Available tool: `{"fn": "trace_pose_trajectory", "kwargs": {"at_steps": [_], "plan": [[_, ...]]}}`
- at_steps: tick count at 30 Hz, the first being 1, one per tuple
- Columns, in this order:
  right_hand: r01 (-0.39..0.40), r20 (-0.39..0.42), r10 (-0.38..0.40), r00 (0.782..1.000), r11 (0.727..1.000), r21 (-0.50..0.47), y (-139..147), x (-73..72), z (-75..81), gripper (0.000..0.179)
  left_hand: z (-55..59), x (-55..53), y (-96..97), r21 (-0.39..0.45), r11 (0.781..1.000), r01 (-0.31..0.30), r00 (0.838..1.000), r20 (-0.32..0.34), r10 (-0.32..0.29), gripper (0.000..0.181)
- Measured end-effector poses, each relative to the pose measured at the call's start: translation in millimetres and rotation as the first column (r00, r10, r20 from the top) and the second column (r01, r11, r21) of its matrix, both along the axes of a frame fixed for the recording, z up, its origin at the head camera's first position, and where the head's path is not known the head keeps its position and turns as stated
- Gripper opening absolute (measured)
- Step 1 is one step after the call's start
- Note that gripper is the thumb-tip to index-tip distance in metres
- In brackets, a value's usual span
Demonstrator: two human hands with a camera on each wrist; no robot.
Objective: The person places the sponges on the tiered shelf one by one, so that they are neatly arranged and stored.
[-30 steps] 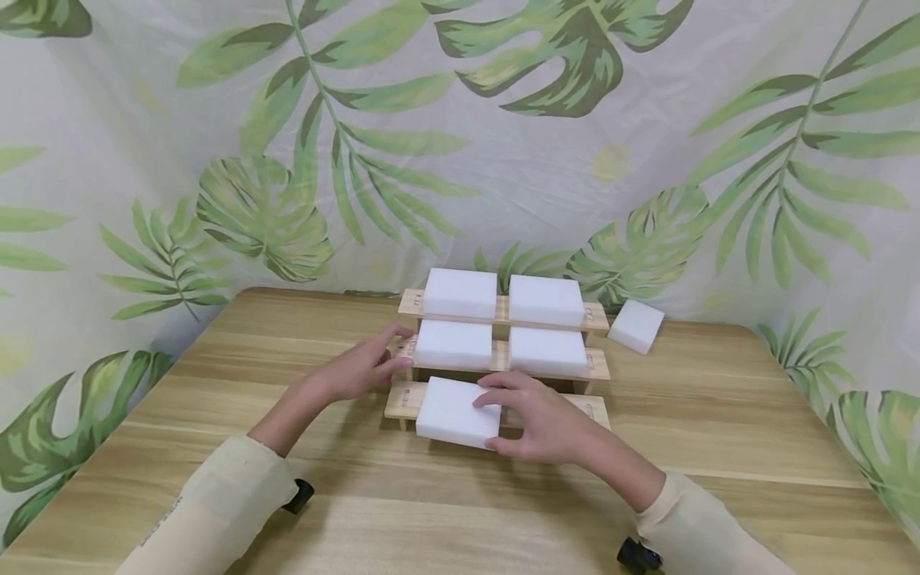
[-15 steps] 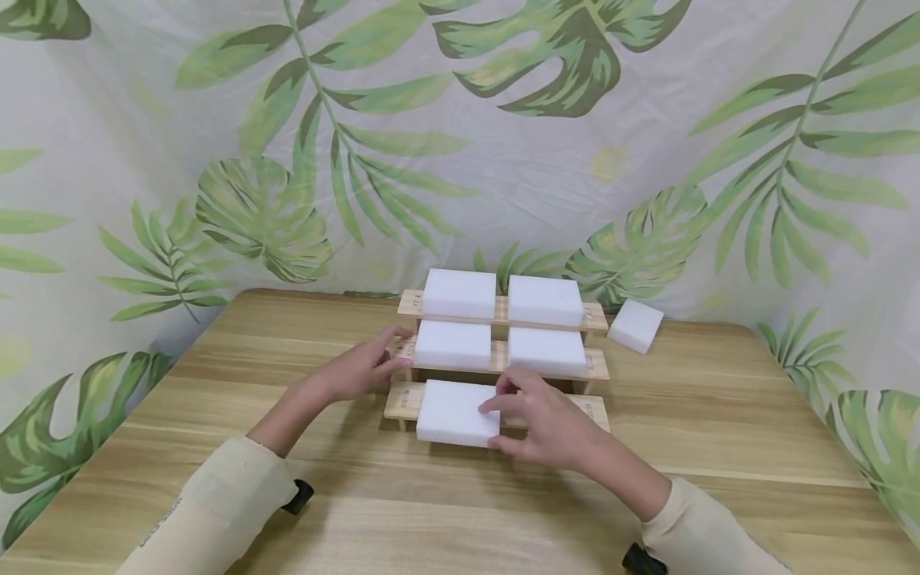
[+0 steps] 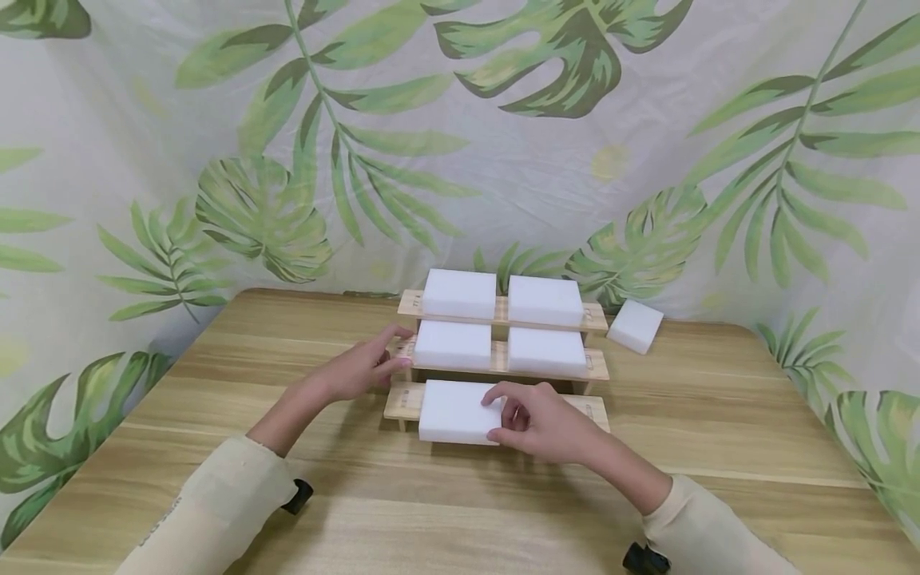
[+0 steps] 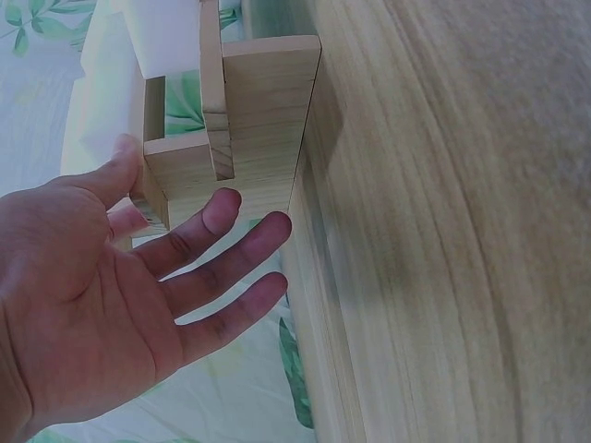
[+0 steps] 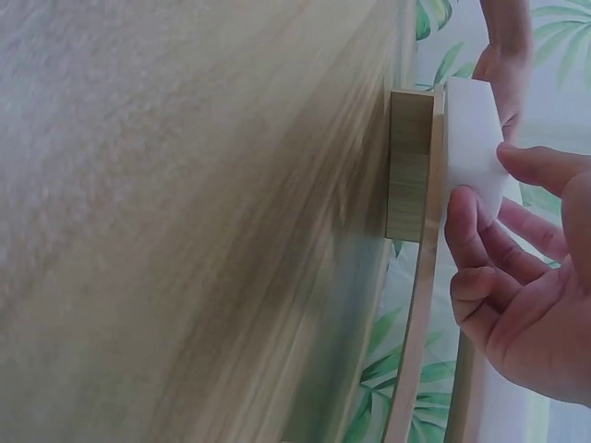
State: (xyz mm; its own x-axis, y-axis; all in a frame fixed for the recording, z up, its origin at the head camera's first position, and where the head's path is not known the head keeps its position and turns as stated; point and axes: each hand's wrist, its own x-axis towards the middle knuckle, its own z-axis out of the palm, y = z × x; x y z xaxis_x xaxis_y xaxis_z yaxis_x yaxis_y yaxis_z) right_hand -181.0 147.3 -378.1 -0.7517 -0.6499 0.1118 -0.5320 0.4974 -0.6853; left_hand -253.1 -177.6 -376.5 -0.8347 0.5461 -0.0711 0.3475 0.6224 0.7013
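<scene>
A three-step wooden stand (image 3: 407,403) holds white foam blocks, two on each of the upper steps. One more foam block (image 3: 456,409) lies flat on the left part of the lowest step, its front edge overhanging. My right hand (image 3: 546,423) pinches that block's right end, index finger on top and thumb at the front corner, as the right wrist view also shows. At the stand's left end, my left hand (image 3: 359,370) grips the tip of the middle step between thumb and index finger. Its other fingers (image 4: 245,245) reach out loosely beside the stand.
Behind the stand's right side, a loose foam block (image 3: 636,326) lies on the wooden table (image 3: 287,319) near the back edge. A leaf-print cloth (image 3: 532,184) hangs around the table. The lowest step's right part (image 3: 591,409) bears no block.
The block on the lowest step has turned from slightly skewed to nearly square with the step and shifted a little right. My right index finger has bent more; my left hand stays put.
</scene>
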Motion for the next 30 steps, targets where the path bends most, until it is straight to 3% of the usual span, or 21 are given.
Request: {"fn": "trace_pose_trajectory", "kwargs": {"at_steps": [9, 30], "plan": [[0.011, -0.004, -0.011, 1.0, 0.999, -0.036, -1.7, -3.5, -4.3, 0.029, -1.8, -0.3, -0.1, 0.005, 1.0, -0.006, 1.0, 0.013, 0.005, 0.053], [0.072, -0.1, -0.076, 0.992, 0.997, -0.036, -13.6, -10.7, -7.3, 0.027, -1.2, -0.8, 0.3, 0.002, 1.0, 0.002, 1.0, 0.01, -0.002, 0.053]]}}
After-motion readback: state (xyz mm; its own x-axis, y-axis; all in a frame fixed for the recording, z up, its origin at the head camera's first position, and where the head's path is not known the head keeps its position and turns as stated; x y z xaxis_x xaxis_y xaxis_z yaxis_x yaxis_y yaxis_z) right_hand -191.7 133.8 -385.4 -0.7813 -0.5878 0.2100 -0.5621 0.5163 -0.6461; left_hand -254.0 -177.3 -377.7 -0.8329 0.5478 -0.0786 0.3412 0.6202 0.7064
